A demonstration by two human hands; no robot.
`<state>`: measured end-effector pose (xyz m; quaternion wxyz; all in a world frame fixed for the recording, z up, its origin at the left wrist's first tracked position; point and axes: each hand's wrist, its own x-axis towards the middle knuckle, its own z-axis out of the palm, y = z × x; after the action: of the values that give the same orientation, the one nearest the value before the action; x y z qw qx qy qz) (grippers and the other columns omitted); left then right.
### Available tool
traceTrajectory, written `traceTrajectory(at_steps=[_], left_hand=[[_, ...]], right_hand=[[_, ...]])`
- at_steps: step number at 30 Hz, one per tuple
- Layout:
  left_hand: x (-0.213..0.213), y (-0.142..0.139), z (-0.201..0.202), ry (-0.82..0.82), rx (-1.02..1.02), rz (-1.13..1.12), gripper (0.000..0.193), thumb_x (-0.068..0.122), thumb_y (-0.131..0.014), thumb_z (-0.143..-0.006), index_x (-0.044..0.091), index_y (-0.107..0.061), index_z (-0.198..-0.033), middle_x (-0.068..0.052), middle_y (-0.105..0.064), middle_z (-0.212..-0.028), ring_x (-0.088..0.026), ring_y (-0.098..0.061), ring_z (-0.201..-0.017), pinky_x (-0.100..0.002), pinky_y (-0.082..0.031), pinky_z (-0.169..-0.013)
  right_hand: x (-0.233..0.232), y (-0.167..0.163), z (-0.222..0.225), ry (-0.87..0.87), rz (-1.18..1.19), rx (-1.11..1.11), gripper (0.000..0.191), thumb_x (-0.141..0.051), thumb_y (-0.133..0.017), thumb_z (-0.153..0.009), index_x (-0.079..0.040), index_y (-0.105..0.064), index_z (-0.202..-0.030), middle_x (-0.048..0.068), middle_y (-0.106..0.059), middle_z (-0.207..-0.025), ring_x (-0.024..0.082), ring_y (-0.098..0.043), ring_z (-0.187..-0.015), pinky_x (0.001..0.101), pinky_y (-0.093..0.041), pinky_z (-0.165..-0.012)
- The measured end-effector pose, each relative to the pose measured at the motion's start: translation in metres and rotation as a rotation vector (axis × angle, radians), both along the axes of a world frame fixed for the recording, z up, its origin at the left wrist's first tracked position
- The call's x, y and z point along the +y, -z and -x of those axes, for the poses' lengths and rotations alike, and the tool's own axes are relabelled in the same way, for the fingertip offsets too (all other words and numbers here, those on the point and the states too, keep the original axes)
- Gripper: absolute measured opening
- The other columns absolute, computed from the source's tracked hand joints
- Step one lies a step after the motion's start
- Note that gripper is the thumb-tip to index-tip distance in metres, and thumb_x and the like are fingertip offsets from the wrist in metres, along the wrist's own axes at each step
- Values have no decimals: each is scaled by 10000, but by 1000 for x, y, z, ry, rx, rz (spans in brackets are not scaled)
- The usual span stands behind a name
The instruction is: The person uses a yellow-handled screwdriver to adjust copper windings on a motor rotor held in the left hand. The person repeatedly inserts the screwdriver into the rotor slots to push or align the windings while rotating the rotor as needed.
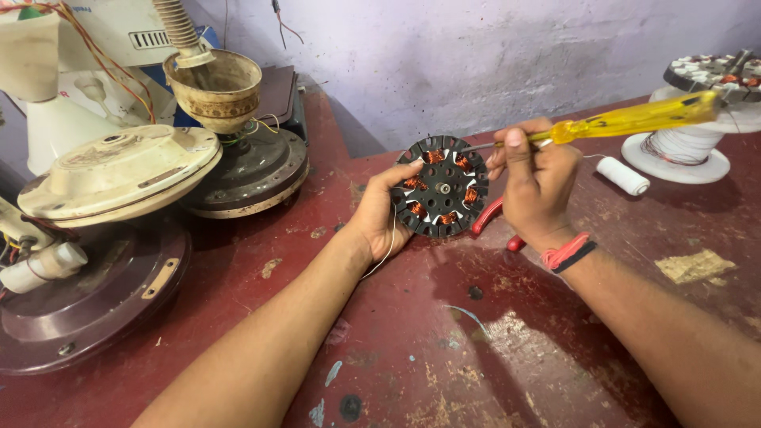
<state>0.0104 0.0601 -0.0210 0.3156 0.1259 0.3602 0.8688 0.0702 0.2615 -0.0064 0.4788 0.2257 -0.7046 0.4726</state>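
Already, the round black stator (442, 187) shows copper coils in most of its slots, though whether any winding remains I cannot tell. Its left hand (380, 214) cups the rim, holding it above the red counter (412, 333), flat face tilted toward the camera. Meanwhile the right hand (535, 178) pinches a yellow-handled screwdriver (634, 119), whose long axis runs from upper right down-left, its tip at the stator's upper edge.
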Motion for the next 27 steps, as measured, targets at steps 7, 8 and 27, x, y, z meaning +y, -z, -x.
traceTrajectory(at_steps=[7, 8, 27], left_hand=[[0, 0, 0, 20, 12, -11, 434, 263, -656, -904, 30, -591, -1264, -158, -702, -1190, -285, -708, -1056, -477, -585, -978], [0, 0, 0, 31, 14, -16, 434, 267, -654, -905, 29, -595, -1264, -157, -706, -1182, -285, -710, -1048, -477, -584, -972], [0, -2, -1, 20, 2, -12, 413, 258, -655, -901, 35, -610, -1245, -141, -716, -1144, -272, -715, -1019, -456, -596, -938]], right_hand=[[-5, -6, -6, 153, -151, 8, 304, -213, -568, -1141, 24, -656, -974, 45, -674, -734, 114, -670, -655, 257, -526, -607], [-5, -7, -6, 180, -173, 12, 291, -202, -572, -1137, 19, -661, -970, 42, -677, -725, 114, -675, -650, 259, -523, -604], [-9, -22, -14, 293, -400, 139, 236, -187, -637, -1103, 2, -689, -972, 131, -696, -864, 255, -692, -786, 374, -517, -723]])
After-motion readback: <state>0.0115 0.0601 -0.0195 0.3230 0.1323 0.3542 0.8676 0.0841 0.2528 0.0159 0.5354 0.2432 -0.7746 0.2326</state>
